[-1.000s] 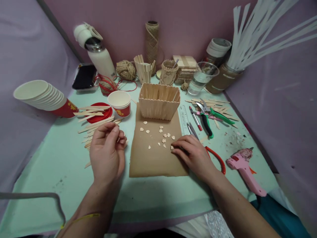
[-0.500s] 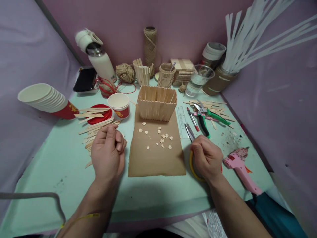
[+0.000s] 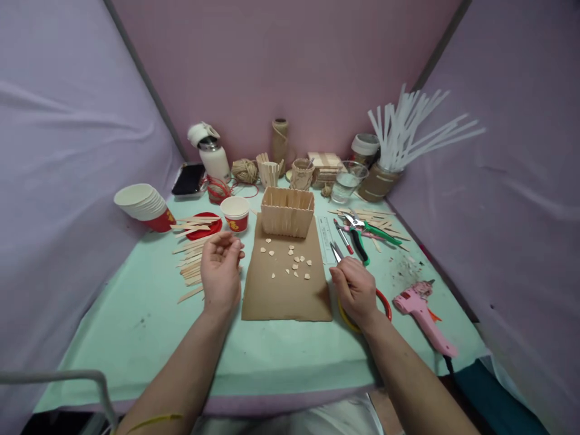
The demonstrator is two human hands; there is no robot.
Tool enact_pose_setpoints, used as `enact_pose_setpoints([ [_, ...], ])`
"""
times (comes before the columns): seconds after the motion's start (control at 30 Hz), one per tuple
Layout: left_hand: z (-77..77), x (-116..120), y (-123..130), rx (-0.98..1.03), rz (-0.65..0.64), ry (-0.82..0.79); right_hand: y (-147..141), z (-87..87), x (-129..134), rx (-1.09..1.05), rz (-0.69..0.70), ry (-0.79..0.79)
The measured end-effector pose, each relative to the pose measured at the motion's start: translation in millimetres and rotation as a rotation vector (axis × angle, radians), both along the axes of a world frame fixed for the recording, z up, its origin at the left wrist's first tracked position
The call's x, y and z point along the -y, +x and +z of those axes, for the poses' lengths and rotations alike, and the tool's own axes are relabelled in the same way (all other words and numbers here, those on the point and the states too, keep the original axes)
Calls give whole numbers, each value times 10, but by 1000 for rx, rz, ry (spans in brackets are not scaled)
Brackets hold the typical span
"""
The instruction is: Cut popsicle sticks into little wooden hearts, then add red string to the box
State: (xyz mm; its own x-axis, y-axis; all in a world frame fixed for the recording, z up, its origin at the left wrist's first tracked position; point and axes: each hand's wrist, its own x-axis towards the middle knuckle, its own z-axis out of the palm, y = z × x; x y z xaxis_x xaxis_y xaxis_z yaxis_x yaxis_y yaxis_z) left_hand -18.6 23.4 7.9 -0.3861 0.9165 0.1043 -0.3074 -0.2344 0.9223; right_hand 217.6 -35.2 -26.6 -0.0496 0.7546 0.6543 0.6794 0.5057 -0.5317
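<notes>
My left hand (image 3: 220,272) is raised palm-up at the left edge of the brown cardboard sheet (image 3: 281,302), fingers loosely bent and somewhat apart, with nothing visible in them. Behind it lie flat wooden sticks (image 3: 191,273). My right hand (image 3: 356,287) is a closed fist over the middle of the scissors (image 3: 348,323), whose yellow and red handle loops show on either side. I see no finger through the loops. Small pale heart-shaped pieces (image 3: 296,260) are scattered over the cardboard. A wooden stick basket (image 3: 290,220) stands on its far end.
On the right lie green-handled pruning shears (image 3: 360,244), a red-capped pen (image 3: 343,235), a clear ruler (image 3: 325,238) and a pink glue gun (image 3: 423,314). Stacked paper cups (image 3: 145,205) lean at left. Along the back are a twine roll (image 3: 280,142) and a water cup (image 3: 347,184).
The view has drawn back and tilted up, so everything looks smaller. My left hand has loosened and turned its palm further up. My right fist stays over the scissors.
</notes>
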Motion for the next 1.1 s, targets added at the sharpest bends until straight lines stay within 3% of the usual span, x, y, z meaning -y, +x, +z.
enact_pose_setpoints([
  [0.1,-5,25,-16,0,-106,-13,-9,-2,-4,3,-5,22],
  [0.2,-24,49,-42,-52,-135,-36,-18,0,-8,1,-14,43],
  [0.53,-110,-46,-96,-207,46,77,-26,-4,-21,-30,-72,79],
  [0.83,-176,-114,-143,-321,129,136,-37,-22,-45,-83,-121,77],
  [1.1,-114,-73,-142,-257,0,76,-49,-13,-42,-199,-117,23],
])
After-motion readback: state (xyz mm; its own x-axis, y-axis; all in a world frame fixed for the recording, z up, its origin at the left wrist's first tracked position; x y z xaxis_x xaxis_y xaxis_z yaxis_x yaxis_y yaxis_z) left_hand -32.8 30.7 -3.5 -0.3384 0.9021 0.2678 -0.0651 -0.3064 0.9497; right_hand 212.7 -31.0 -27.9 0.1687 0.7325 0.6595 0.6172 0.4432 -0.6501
